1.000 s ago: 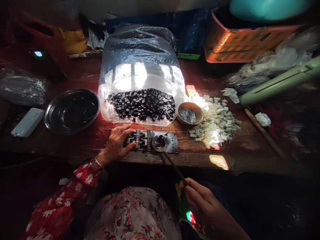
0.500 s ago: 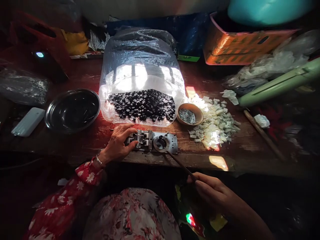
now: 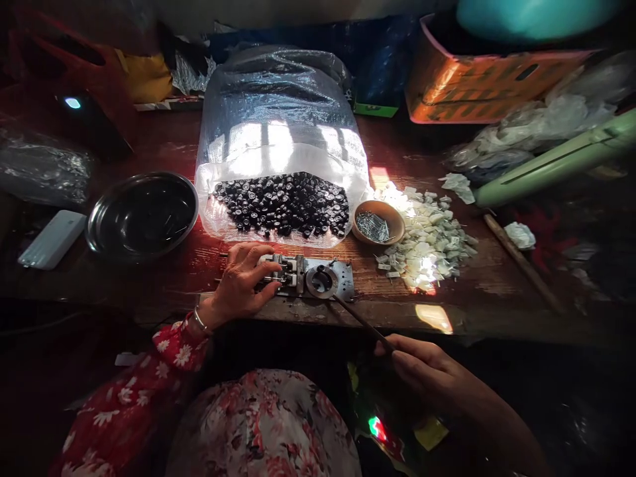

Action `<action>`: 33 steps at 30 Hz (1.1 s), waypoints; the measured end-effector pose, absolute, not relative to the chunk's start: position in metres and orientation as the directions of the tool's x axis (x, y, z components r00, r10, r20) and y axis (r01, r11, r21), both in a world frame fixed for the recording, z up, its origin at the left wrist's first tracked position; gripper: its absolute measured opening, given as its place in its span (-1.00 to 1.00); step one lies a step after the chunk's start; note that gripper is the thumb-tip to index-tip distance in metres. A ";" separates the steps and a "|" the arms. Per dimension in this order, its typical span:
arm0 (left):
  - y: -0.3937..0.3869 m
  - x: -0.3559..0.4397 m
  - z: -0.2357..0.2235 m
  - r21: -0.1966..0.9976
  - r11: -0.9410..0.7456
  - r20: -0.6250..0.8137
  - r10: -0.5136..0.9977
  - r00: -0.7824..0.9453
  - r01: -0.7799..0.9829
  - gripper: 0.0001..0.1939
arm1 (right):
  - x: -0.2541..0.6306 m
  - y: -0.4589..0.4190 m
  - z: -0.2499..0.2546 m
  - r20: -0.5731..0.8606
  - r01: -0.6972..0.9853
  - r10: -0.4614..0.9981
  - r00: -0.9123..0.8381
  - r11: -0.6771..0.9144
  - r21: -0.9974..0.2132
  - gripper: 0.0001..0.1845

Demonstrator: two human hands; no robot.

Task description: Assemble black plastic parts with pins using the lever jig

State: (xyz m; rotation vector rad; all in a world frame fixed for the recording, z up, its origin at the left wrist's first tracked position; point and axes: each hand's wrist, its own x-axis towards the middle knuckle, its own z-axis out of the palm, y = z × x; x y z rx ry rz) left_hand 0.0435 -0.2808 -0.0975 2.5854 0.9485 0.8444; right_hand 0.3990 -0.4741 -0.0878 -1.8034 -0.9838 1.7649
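My left hand (image 3: 244,281) lies over the left end of a small metal jig (image 3: 342,277) at the bench's front edge, thumb and fingers bent around its clamp part. In my right hand (image 3: 427,364) is the dark handle (image 3: 362,320) of a lever, closed in the fingers. That lever runs up to a round metal ring (image 3: 320,281) on the jig's plate. Behind the jig, small black knobs (image 3: 283,205) spill from the mouth of a clear plastic bag (image 3: 283,86). What the left fingertips press on is partly hidden.
A bowl (image 3: 392,233) of metal pins stands beside a heap of whitish plastic parts (image 3: 430,232). To the left are a steel basin (image 3: 94,232) and a white phone-like slab (image 3: 52,240). An orange crate (image 3: 491,86), a green tube (image 3: 551,159) and a stick (image 3: 521,262) lie right.
My left hand has shifted right over the jig, its fingers covering more of the clamp. The right hand keeps its hold on the lever, nearly still. The view has moved slightly.
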 end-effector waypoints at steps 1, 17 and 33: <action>-0.281 0.048 -0.097 0.410 -0.763 0.416 0.644 0.641 0.500 -0.82 | 0.399 -0.474 -0.088 -0.672 0.191 0.739 -0.058 -0.652 -0.734 -0.34; -0.284 0.064 -0.111 0.427 -0.751 0.463 0.660 0.591 0.504 -0.90 | 0.403 -0.473 -0.091 -0.644 0.173 0.757 -0.108 -0.624 -0.762 -0.35; -0.287 0.017 -0.120 0.407 -0.710 0.490 0.701 0.518 0.574 -0.64 | 0.330 -0.514 -0.099 -0.551 0.187 0.834 0.007 -0.542 -0.819 -0.48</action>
